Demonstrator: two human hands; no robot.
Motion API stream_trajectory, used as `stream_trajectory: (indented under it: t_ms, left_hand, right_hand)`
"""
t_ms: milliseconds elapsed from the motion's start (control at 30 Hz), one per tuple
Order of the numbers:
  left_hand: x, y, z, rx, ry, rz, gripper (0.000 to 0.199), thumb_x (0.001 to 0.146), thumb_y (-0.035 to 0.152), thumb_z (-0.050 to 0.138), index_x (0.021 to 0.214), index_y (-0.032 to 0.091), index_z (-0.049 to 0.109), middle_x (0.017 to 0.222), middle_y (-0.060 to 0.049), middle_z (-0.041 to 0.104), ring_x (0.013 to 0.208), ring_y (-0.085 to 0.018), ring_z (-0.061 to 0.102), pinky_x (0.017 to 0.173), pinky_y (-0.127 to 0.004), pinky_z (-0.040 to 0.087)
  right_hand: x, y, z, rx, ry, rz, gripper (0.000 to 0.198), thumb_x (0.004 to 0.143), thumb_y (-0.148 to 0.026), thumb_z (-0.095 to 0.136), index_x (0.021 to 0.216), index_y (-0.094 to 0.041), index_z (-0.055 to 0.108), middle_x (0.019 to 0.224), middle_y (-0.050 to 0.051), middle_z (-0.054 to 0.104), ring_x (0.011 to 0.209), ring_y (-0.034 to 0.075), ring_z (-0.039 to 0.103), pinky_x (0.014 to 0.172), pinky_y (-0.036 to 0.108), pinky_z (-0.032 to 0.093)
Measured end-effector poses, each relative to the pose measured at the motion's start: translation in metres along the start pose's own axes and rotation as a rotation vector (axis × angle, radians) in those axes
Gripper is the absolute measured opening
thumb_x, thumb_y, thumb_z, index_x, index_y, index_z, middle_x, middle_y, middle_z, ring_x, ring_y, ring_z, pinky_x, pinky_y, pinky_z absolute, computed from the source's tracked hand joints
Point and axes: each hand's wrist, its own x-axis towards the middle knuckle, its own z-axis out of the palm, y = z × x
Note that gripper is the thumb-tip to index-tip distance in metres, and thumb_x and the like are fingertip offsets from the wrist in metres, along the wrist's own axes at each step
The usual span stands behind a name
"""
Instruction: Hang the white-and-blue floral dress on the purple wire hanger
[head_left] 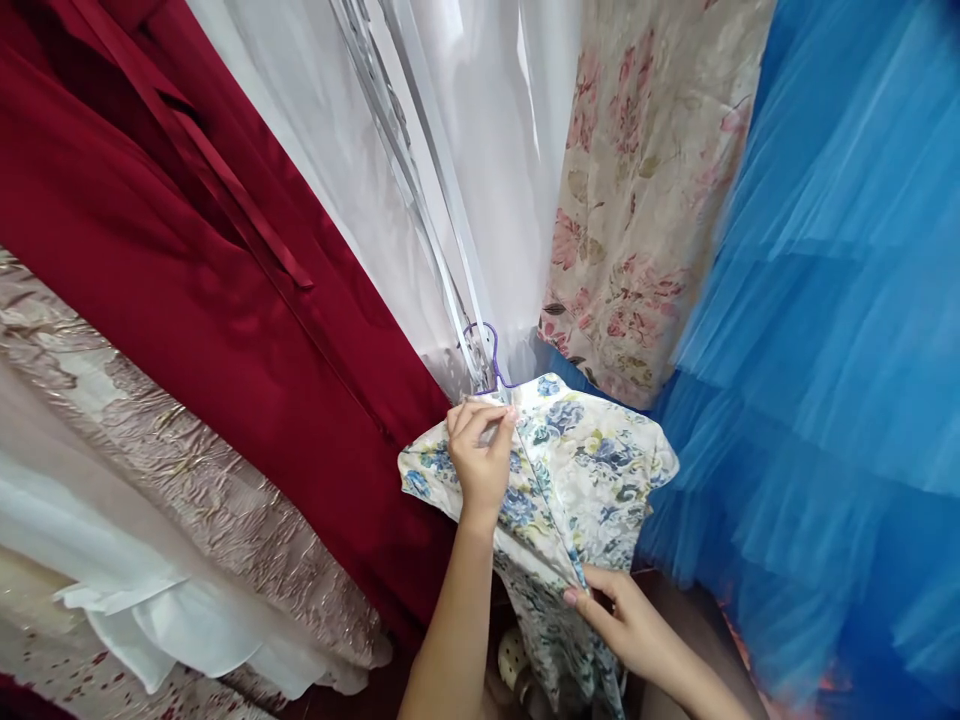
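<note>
Rail of hanging garments: dark red dress (225, 250), white sheer gown (450, 150), pink floral dress (645, 180), blue tulle skirt (840, 300).
Blue-floral dress (592, 470) on purple hanger (491, 352), below the white gown; left hand (480, 455) pinches its collar shut-fingered; right hand (622, 615) grips the seam lower down.

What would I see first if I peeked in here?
A big fluffy blue tulle skirt fills the right side, and a shiny dark red dress hangs on the left. In the middle, the left hand and right hand hold a small blue-flowered dress.
</note>
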Motion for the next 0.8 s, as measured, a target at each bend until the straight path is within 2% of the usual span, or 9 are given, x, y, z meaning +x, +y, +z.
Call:
stream_trajectory:
  t_ms: [133,200,267,333,433,600,700,800]
  left_hand:
    - [0.009,-0.002,0.000,-0.056,0.035,-0.066,0.009,0.084,0.028,0.070,0.086,0.020,0.073,0.100,-0.006,0.062,0.097,-0.019,0.057,0.073,-0.027,0.052]
    - [0.005,-0.002,-0.002,-0.106,-0.041,-0.078,0.008,0.085,0.026,0.069,0.088,0.020,0.073,0.104,-0.007,0.064,0.097,-0.019,0.060,0.075,-0.028,0.053]
    - [0.000,-0.002,-0.006,-0.130,-0.123,-0.056,0.007,0.086,0.023,0.067,0.090,0.020,0.072,0.096,-0.005,0.068,0.091,-0.017,0.063,0.081,-0.030,0.052]
    - [-0.004,-0.002,-0.012,-0.123,-0.163,-0.005,0.007,0.086,0.020,0.068,0.091,0.020,0.073,0.088,-0.004,0.070,0.085,-0.017,0.065,0.084,-0.033,0.051]
    - [-0.006,-0.002,-0.020,-0.120,-0.224,0.080,0.008,0.085,0.017,0.068,0.089,0.020,0.074,0.089,-0.004,0.072,0.085,-0.018,0.066,0.084,-0.034,0.052]
    - [-0.004,-0.002,-0.032,-0.147,-0.352,0.127,0.015,0.084,0.013,0.067,0.094,0.021,0.075,0.091,-0.005,0.072,0.088,-0.017,0.067,0.083,-0.031,0.055]
    - [-0.003,-0.003,-0.039,-0.150,-0.410,0.130,0.023,0.086,0.010,0.063,0.101,0.023,0.075,0.097,-0.005,0.072,0.092,-0.017,0.067,0.086,-0.031,0.054]
    - [-0.004,-0.005,-0.045,-0.139,-0.435,0.108,0.028,0.089,0.009,0.059,0.107,0.024,0.074,0.104,-0.004,0.073,0.099,-0.017,0.067,0.093,-0.032,0.052]
  right_hand:
    - [-0.004,0.015,0.005,-0.009,-0.027,0.049,0.041,0.096,-0.042,0.047,0.065,-0.021,0.031,0.062,-0.006,0.032,0.061,0.012,0.036,0.058,0.026,0.025]
    - [-0.003,0.019,0.003,-0.018,-0.046,0.060,0.042,0.096,-0.043,0.048,0.064,-0.021,0.031,0.062,-0.006,0.032,0.061,0.012,0.036,0.058,0.026,0.025]
    - [0.002,0.017,-0.003,-0.016,-0.067,0.065,0.044,0.094,-0.045,0.053,0.063,-0.020,0.033,0.061,-0.006,0.033,0.060,0.012,0.037,0.057,0.026,0.026]
    - [0.013,0.005,-0.012,0.026,-0.082,0.054,0.044,0.093,-0.047,0.054,0.062,-0.020,0.036,0.060,-0.005,0.037,0.061,0.013,0.039,0.058,0.026,0.028]
    - [0.037,-0.029,-0.029,0.125,-0.080,-0.025,0.044,0.097,-0.046,0.047,0.063,-0.020,0.043,0.062,-0.004,0.045,0.061,0.013,0.045,0.061,0.026,0.034]
    - [0.097,-0.084,-0.047,0.218,0.041,-0.232,0.040,0.099,-0.048,0.043,0.073,-0.019,0.053,0.066,-0.002,0.053,0.062,0.013,0.049,0.061,0.026,0.038]
    - [0.124,-0.096,-0.048,0.221,0.064,-0.282,0.042,0.098,-0.049,0.046,0.070,-0.018,0.056,0.062,-0.003,0.053,0.057,0.012,0.047,0.057,0.025,0.037]
    - [0.136,-0.095,-0.043,0.286,0.057,-0.282,0.040,0.096,-0.048,0.049,0.073,-0.017,0.061,0.057,-0.003,0.055,0.054,0.012,0.047,0.054,0.024,0.036]
